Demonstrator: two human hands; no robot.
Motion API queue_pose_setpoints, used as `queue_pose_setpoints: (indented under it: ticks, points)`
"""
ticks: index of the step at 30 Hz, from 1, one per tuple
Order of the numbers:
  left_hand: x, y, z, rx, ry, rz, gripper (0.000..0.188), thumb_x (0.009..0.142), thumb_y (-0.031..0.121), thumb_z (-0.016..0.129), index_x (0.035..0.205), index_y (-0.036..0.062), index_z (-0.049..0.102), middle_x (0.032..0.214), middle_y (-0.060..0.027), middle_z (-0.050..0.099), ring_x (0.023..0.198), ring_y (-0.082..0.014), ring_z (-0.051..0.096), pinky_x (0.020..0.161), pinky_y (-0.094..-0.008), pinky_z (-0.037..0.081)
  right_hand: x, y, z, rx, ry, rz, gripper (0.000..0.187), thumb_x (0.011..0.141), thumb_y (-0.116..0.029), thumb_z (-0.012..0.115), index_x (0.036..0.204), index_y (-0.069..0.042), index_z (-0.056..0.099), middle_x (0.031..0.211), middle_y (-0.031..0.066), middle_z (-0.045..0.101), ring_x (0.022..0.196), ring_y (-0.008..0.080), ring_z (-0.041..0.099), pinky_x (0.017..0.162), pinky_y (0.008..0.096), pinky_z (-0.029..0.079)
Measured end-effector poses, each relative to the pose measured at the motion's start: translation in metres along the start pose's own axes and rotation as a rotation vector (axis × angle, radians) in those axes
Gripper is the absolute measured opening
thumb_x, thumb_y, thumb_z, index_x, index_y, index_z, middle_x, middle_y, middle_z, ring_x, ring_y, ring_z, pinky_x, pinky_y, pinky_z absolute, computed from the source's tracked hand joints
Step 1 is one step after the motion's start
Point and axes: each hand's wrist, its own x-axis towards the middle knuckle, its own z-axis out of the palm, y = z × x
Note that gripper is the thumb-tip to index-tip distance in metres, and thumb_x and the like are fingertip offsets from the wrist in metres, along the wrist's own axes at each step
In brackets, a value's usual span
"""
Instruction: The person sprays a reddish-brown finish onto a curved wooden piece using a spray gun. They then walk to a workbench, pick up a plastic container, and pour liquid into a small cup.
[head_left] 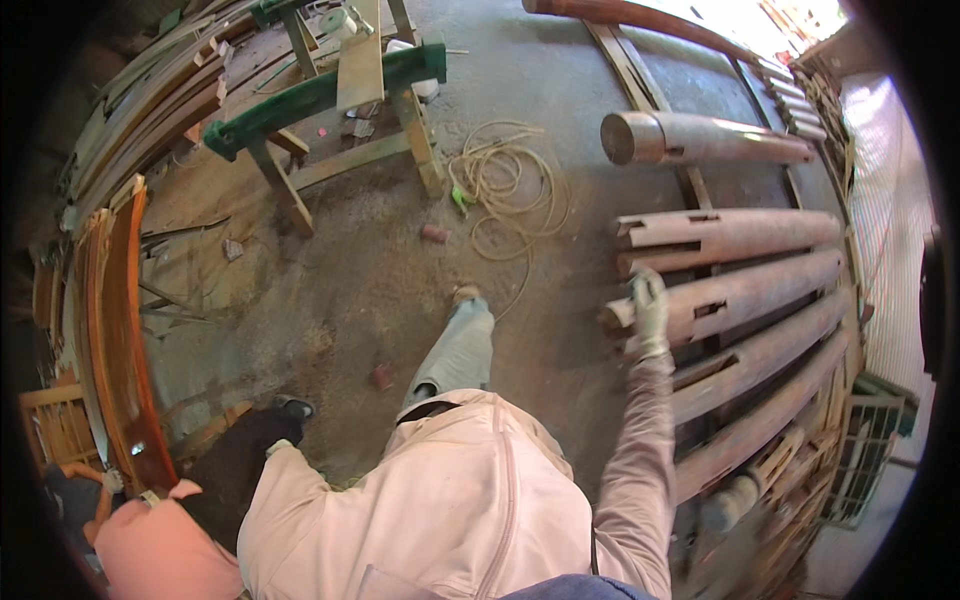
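My right hand (650, 310), in a pale work glove, reaches out over the notched end of a round wooden post (770, 290). Its fingers are curled by a small dark thing too blurred to name, and I cannot tell whether the glove also touches the wood. Beside that post lies another slotted post (760, 235) with a forked end. Close to my body, my left arm is bent in its pale sleeve. Only a sliver of my left hand (278, 447) seems to show at the cuff, its fingers hidden.
More round posts (740, 375) lie along the right on timber bearers, one thick post (690, 135) further off. A green-topped sawhorse (330, 95) and coiled hose (510, 180) are ahead. At lower left, a person in an orange shirt (150, 550) is near upright reddish boards (125, 330).
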Motion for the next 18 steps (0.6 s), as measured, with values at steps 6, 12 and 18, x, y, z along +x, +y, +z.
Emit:
queue_pose_setpoints:
  ticks: [6,12,18]
  points:
    - [-0.135,0.132,0.305,-0.059,-0.684,0.086,0.040,0.094,0.036,0.048,0.123,0.0106,0.057,0.113,-0.0062,0.065,0.099,-0.0226,0.062,0.085,-0.0354,0.048,-0.094,0.130,0.005,-1.155,-0.581,-0.171,0.032,0.082,-0.027,0.061,0.107,-0.007,0.060,0.098,0.0170,0.061,0.096,0.0409,0.057,0.083,0.0480,0.048]
    - [-0.317,0.397,0.522,0.569,-0.915,1.488,0.034,0.089,0.034,0.053,0.114,0.0125,0.062,0.118,-0.0142,0.062,0.112,-0.0319,0.057,0.095,-0.0409,0.045,-0.104,0.170,-0.093,-0.395,0.006,1.244,0.025,0.086,-0.031,0.060,0.098,-0.009,0.060,0.081,0.0107,0.060,0.075,0.0301,0.057,0.067,0.0417,0.047]
    - [-0.314,0.514,0.669,-0.165,-0.550,0.853,0.033,0.090,0.036,0.056,0.108,0.0087,0.063,0.107,-0.0169,0.067,0.102,-0.0349,0.062,0.086,-0.0406,0.048,0.128,0.156,-0.147,-0.294,0.051,1.070,0.021,0.092,-0.031,0.058,0.096,-0.009,0.058,0.075,0.0056,0.057,0.064,0.0198,0.053,0.056,0.0337,0.044]
